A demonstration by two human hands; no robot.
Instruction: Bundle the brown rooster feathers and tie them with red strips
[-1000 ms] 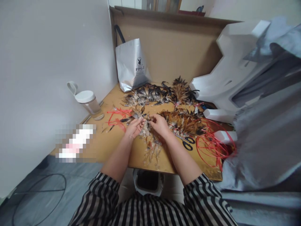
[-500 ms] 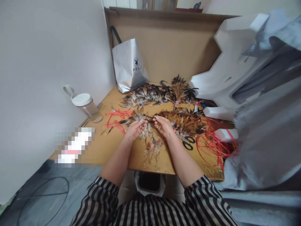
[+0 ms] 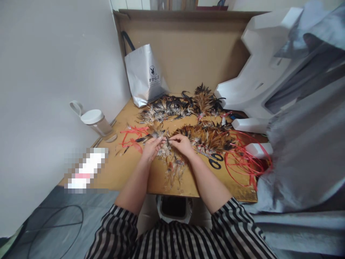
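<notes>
Right hand [image 3: 183, 144] has neared left hand [image 3: 151, 148], fingers [image 3: 176, 137] of both pinching feathers [image 3: 155, 130]; bag [image 3: 142, 79] reads "PPGZ".

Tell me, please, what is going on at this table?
A person in striped sleeves is handling feathers with both hands. The left hand holds a small feather bunch; the right hand pinches a thin dark piece next to it, too small to identify. Scissors lie to the right on the table, with more feathers beyond.
</notes>
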